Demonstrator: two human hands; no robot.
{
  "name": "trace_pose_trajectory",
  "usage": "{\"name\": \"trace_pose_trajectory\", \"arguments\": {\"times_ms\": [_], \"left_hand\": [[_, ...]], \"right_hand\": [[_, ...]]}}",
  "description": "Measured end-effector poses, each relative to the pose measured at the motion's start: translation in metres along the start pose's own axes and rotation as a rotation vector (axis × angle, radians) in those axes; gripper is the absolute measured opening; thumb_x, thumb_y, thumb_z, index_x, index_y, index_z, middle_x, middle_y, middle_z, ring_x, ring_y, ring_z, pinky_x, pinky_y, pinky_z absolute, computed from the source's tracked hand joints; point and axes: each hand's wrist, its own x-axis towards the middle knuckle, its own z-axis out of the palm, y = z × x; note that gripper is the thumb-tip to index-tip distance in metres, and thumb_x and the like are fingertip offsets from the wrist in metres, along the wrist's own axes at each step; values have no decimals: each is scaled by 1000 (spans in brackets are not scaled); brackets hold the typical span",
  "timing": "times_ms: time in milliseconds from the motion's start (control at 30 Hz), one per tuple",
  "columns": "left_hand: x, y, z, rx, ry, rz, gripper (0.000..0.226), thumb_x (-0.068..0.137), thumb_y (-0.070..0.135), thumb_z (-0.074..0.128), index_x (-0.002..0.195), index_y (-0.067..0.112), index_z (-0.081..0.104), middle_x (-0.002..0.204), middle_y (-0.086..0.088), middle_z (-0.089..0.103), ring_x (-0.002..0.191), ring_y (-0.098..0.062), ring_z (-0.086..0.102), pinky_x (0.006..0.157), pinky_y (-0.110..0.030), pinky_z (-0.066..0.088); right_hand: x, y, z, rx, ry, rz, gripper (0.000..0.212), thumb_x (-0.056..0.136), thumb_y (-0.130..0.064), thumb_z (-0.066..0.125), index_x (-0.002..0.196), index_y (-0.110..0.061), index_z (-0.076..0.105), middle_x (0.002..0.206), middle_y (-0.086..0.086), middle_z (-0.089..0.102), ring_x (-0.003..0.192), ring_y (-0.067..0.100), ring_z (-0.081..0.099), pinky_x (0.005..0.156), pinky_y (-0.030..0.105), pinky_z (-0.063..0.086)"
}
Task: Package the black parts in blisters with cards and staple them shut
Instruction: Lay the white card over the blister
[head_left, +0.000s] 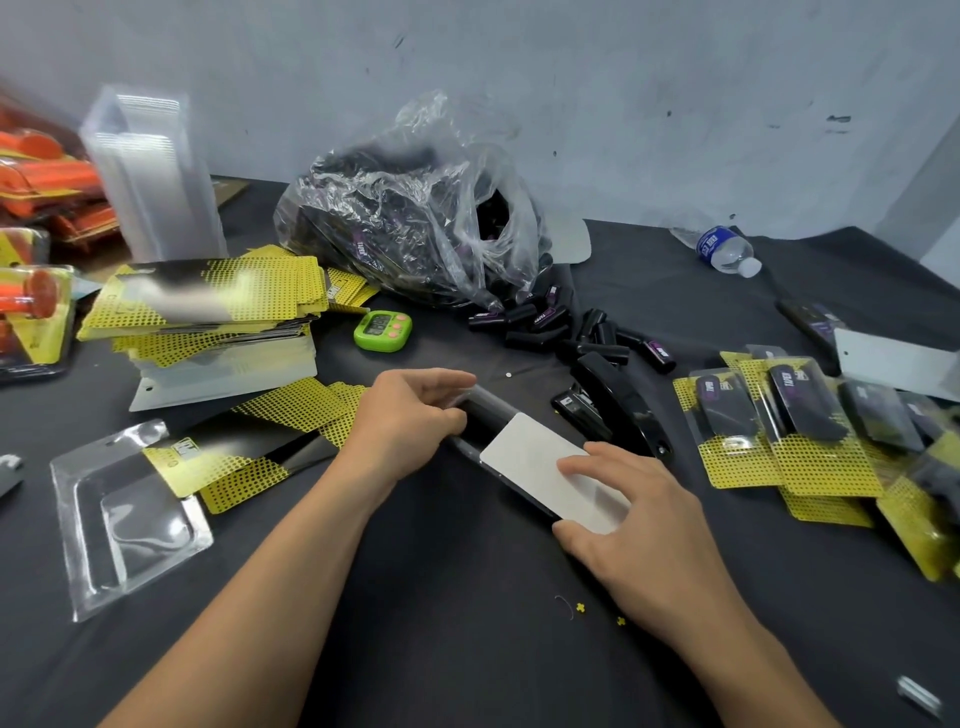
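Note:
A clear blister (485, 410) lies slantwise at the table's middle with a card (540, 462) partly inside it, white back up. My left hand (410, 415) grips the blister's far end, fingers curled round it. My right hand (628, 525) holds the card's near end, with fingers on top and thumb at the edge. A black stapler (618, 410) lies just right of the blister. Loose black parts (597, 332) are spilled from a plastic bag (415, 218) behind it.
Finished yellow-carded packs (789, 431) lie piled at the right. At the left sit a stack of yellow cards (208, 301), an empty blister (130, 514) and loose cards (244, 452). Also on the table: a green timer (382, 331), a water bottle (724, 249) and upright blisters (156, 171).

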Motion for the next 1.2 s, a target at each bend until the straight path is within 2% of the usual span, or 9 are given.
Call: {"name": "trace_pose_trajectory", "arguments": {"times_ms": [100,333,400,500,600,700,867,1033,1200], "left_hand": [[-1,1,0,23,5,11,49,82,-11,67,102,32,79,102,15,78,102,6,71,92,-20,57],[-2,4,2,99,-9,21,35,93,0,68,98,33,78,98,7,80,102,-7,74,98,-40,59],[-3,6,2,152,16,23,30,92,3,71,103,30,78,99,8,79,99,-4,73,97,-36,59],[-6,11,-1,408,204,45,21,84,21,80,102,32,80,90,16,78,88,2,71,85,-21,57],[-10,18,-3,575,272,44,4,82,33,79,84,36,82,79,13,78,82,-10,72,77,-28,58],[-11,18,-1,635,287,101,11,87,27,75,90,33,84,86,7,80,86,-18,72,77,-29,56],[-15,14,5,705,284,241,18,92,20,70,100,30,83,96,2,81,93,-25,74,83,-39,59],[-16,13,6,660,291,245,32,90,19,68,118,33,77,106,0,80,102,-24,72,91,-38,56],[-18,13,10,590,270,236,32,89,18,69,116,34,78,102,3,80,96,-14,73,87,-27,54]], "right_hand": [[2,-2,2,3,-2,-5,53,71,-26,88,119,-43,73,126,-31,49,117,-17,35,92,-10,17],[6,-8,8,1,-44,-29,58,72,-32,85,127,-44,69,140,-27,49,122,-18,31,92,-11,11],[7,-9,10,7,-47,-33,58,73,-34,86,128,-44,68,144,-25,49,123,-19,31,93,-11,10],[9,-10,11,-4,-58,-46,58,77,-38,84,132,-42,67,148,-23,47,126,-17,30,95,-11,9],[9,-12,13,-29,-52,-62,57,78,-37,82,133,-39,68,150,-20,48,129,-14,31,94,-11,7],[11,-13,14,-39,-50,-78,55,78,-38,82,131,-37,69,149,-19,50,126,-15,29,94,-11,6],[15,-14,16,-47,-53,-68,54,79,-41,82,131,-37,69,151,-19,50,137,-6,30,96,-10,5],[18,-15,18,-34,-61,-61,53,80,-44,81,131,-36,70,152,-18,50,137,-6,29,95,-10,8],[23,-17,18,-35,-51,-61,50,80,-43,81,128,-37,71,151,-15,53,136,-3,31,101,-5,12]]}}
